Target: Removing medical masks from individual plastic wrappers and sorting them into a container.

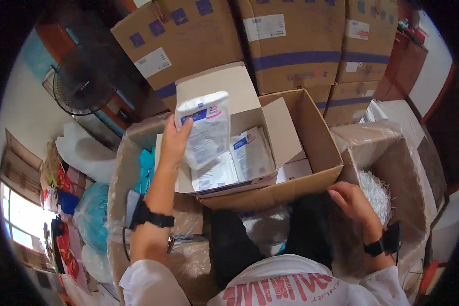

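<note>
My left hand (pixel 174 140) is closed on a flat white plastic packet (pixel 207 143) with blue and pink print, thumb across its front. It holds the packet tilted above a white carton (pixel 217 81) with raised flaps. Similar white packets (pixel 254 152) lie inside that carton, partly hidden by the held one. The carton sits in a larger brown cardboard box (pixel 270 196). Just off that box's right front corner is my right hand (pixel 353 201), its fingers loosely curled together, with nothing visible in them.
Tall sealed cardboard boxes (pixel 296 38) are stacked behind. To the right, an open plastic-lined box (pixel 413 173) holds shiny white strands (pixel 376 196). Turquoise bags (pixel 93 211) and a black fan (pixel 84 79) are on the left. Plastic-wrapped packages (pixel 191 260) lie beside my legs.
</note>
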### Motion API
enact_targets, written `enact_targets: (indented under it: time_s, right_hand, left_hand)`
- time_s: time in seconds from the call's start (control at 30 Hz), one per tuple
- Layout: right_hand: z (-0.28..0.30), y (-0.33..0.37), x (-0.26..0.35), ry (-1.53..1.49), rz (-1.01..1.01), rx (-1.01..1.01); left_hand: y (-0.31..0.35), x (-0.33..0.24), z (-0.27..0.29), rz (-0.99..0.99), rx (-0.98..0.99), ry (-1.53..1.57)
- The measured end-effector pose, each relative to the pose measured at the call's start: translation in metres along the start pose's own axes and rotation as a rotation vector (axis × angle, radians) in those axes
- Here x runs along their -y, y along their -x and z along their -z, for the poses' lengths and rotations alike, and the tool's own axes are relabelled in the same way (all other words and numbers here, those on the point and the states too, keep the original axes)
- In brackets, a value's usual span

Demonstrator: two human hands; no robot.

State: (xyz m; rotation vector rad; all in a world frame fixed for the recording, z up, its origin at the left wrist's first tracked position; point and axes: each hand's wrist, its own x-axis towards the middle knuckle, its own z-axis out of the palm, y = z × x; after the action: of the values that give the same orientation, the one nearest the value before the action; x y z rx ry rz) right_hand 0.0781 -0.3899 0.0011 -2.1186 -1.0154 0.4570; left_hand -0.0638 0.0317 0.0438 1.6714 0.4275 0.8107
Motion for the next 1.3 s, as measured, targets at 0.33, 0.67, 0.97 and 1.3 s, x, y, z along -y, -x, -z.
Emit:
enact_targets:
  time_s: [0.33,0.67,0.97,1.3]
  right_hand:
    - [-0.010,-0.025,0.151,-0.178,0.635,-0.056]
    - [-0.064,0.015,0.111,-0.278,0.227,0.326]
    - [-0.075,0.014,0.113,0.247,0.603,0.566]
    - [-0.101,0.023,0.096,0.525,1.004,0.378]
  left_hand:
    - [0.116,-0.128,-0.052,-0.228,0.663,-0.825]
    - [0.177,-0.081,-0.048,-0.229,0.743,-0.819]
    - [0.200,-0.073,-0.059,-0.292,1.005,-0.835]
    - [0.248,0.020,-0.063,0.429,0.830,0.036]
